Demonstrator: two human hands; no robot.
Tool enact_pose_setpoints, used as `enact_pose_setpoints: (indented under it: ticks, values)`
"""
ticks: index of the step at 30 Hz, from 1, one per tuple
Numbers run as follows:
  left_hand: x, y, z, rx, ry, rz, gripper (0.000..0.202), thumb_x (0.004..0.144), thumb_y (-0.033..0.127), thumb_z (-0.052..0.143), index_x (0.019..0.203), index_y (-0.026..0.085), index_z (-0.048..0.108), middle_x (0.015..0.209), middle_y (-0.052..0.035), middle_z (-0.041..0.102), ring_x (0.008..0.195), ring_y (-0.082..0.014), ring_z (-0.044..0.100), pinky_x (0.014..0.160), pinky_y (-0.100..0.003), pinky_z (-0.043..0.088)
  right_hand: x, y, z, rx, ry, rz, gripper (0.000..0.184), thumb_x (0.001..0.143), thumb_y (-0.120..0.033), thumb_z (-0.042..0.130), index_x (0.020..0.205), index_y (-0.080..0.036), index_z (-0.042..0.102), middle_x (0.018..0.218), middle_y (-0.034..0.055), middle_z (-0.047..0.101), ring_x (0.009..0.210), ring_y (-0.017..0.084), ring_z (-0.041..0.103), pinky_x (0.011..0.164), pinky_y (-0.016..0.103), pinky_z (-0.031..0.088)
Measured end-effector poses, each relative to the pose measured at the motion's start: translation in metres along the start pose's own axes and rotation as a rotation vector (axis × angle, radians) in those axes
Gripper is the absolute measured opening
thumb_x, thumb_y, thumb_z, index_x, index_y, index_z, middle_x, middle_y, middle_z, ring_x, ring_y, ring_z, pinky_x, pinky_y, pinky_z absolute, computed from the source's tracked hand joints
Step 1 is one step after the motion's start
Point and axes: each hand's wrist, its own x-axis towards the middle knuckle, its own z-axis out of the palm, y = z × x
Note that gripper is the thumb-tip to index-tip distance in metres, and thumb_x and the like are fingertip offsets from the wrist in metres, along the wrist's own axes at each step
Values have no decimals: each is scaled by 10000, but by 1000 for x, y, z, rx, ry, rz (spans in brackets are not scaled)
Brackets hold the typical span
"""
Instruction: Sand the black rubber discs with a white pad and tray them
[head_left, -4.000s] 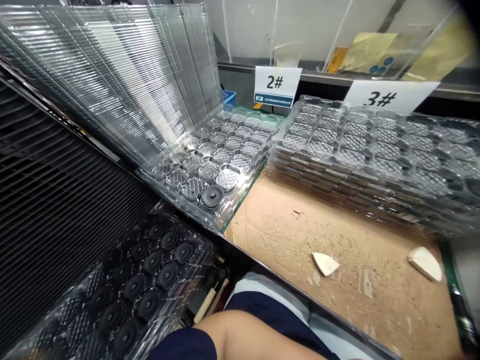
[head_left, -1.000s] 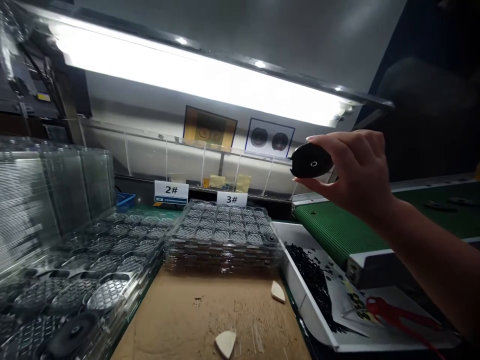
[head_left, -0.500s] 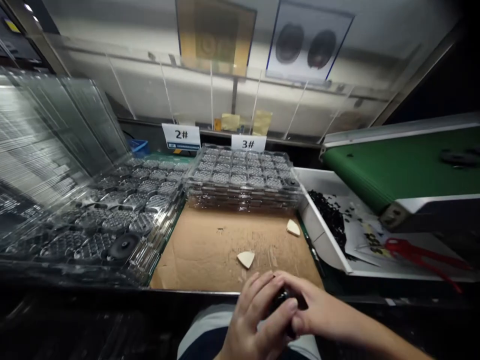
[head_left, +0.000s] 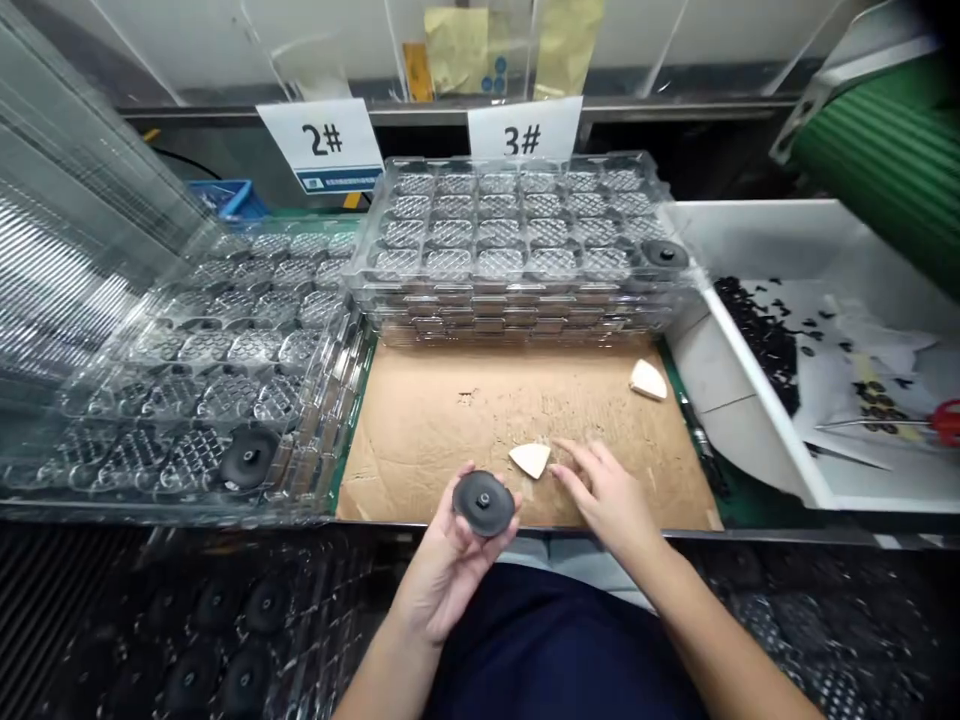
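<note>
In the head view, my left hand [head_left: 457,560] holds a black round disc [head_left: 484,503] by its edge. A small metal hub stands at the middle of its upward face. Just to the right, my right hand [head_left: 604,495] reaches over the cardboard [head_left: 420,430] with thumb and forefinger apart. Those fingertips are at the right end of a cream-white, triangular pad [head_left: 530,459]; I cannot tell whether they touch it. A second white pad [head_left: 648,380] lies farther back at the right.
Clear plastic trays stand stacked behind the cardboard [head_left: 499,230] and at the left [head_left: 202,350], each top tray bearing a black disc. A white bin [head_left: 810,480] at the right holds small black parts and a red-handled tool [head_left: 946,422]. Above it is a green conveyor [head_left: 885,150].
My hands have parted from around the dark part. The disc now shows face up in my left hand, and my right hand has moved to the nearer white pad. The view has tilted down.
</note>
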Motion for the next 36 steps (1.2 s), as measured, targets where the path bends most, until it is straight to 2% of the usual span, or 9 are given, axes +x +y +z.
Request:
enact_pose_setpoints:
  ticks: [8, 13, 17, 19, 21, 25, 30, 34, 36]
  values:
    - [8, 16, -9, -192, 118, 5, 641, 707, 373, 746, 1269, 245, 467, 1221, -123, 622, 1146, -294, 576, 1008, -386, 430, 15, 2, 46, -23, 44, -216, 298, 948, -340, 409, 1063, -168, 623, 963, 114, 622, 862, 230, 591, 766, 362, 460]
    - [20, 16, -3, -133, 100, 6, 598, 674, 346, 777, 1213, 227, 548, 1190, -105, 644, 1115, -283, 596, 972, -380, 461, 26, -41, 14, 14, 12, -273, 217, 940, -278, 456, 1032, -201, 637, 900, 44, 672, 785, 181, 607, 697, 305, 442]
    - [23, 17, 14, -42, 71, -22, 547, 603, 339, 822, 1101, 196, 647, 1086, -65, 687, 1051, -199, 620, 881, -234, 499, 19, -93, -10, 139, 91, -440, 232, 936, -196, 435, 1106, -160, 589, 969, 51, 658, 839, 170, 581, 758, 311, 433]
    - [22, 18, 22, -7, 77, -40, 542, 560, 329, 843, 1062, 222, 669, 1065, -37, 696, 1011, -172, 632, 846, -202, 510, 14, -108, -16, 206, -46, -482, 213, 922, -145, 437, 1052, -152, 605, 895, 35, 659, 787, 151, 578, 730, 289, 438]
    - [20, 18, 28, 8, 90, -37, 527, 535, 307, 857, 1029, 250, 683, 1027, -4, 706, 944, -141, 648, 801, -175, 520, 12, -112, -18, 198, -185, -469, 205, 916, -126, 440, 1009, -160, 618, 880, 22, 661, 769, 141, 579, 708, 272, 440]
    - [15, 18, 37, 32, 61, -22, 490, 538, 309, 861, 993, 228, 699, 896, 10, 715, 828, -105, 659, 776, -137, 507, 7, -107, -18, 148, 88, -537, 228, 926, -125, 406, 1030, -104, 607, 890, 81, 651, 784, 177, 565, 732, 320, 429]
    - [9, 16, 42, 74, 62, -14, 606, 445, 320, 891, 1011, 248, 687, 1010, -6, 701, 918, -170, 656, 834, -223, 518, -5, -104, -26, 301, -102, -515, 170, 911, -108, 458, 979, -132, 612, 826, 30, 642, 738, 134, 571, 704, 255, 442]
    - [8, 9, 49, 93, 2, -42, 421, 530, 305, 864, 915, 219, 715, 796, 25, 701, 791, -106, 655, 743, -134, 500, -7, -102, -30, 188, 150, -546, 214, 929, -124, 409, 1030, -90, 595, 897, 89, 646, 786, 183, 573, 724, 320, 435]
    - [5, 8, 51, 101, -5, -57, 474, 510, 317, 871, 948, 230, 712, 864, 11, 717, 848, -126, 658, 795, -161, 503, -15, -97, -36, 220, 101, -590, 211, 929, -109, 406, 1044, -102, 584, 894, 74, 646, 774, 173, 564, 724, 313, 427]
